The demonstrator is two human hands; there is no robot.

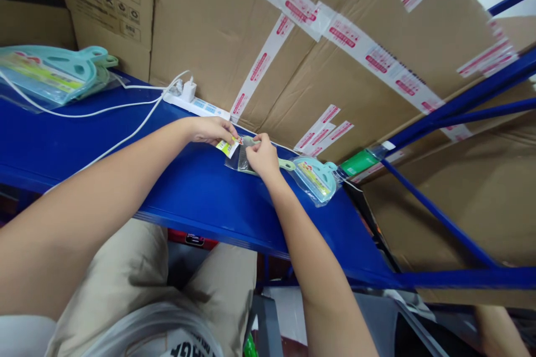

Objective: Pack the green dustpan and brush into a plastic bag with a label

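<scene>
the small brush [248, 162], with dark bristles and a pale green handle, is at the back half of the blue tabletop [201, 195], on it or just above; i can't tell which. clear film shows around its bristle end, and a yellow label [228, 149] is right beside it.

the left hand [214, 129] pinches that label between thumb and fingers, i'd guess to keep the card flat and under control. the right hand [263, 155] is bent over the brush, thumb and fingers drawn together around it, probably to steady it; just what the fingertips press on is partly hidden. the handle's end pokes out past the right hand. both arms reach forward and converge, the left slanting in from the side, the right coming up more steeply, wrists low over the tabletop.

near the handle's end lies a bagged dustpan set [315, 179], and more bagged dustpans [75, 70] sit at the far left, perhaps parked aside to leave working room. behind the left hand, a white power strip [196, 107] runs along the taped cardboard [201, 28], maybe pushed back there to keep it off the work area.
</scene>
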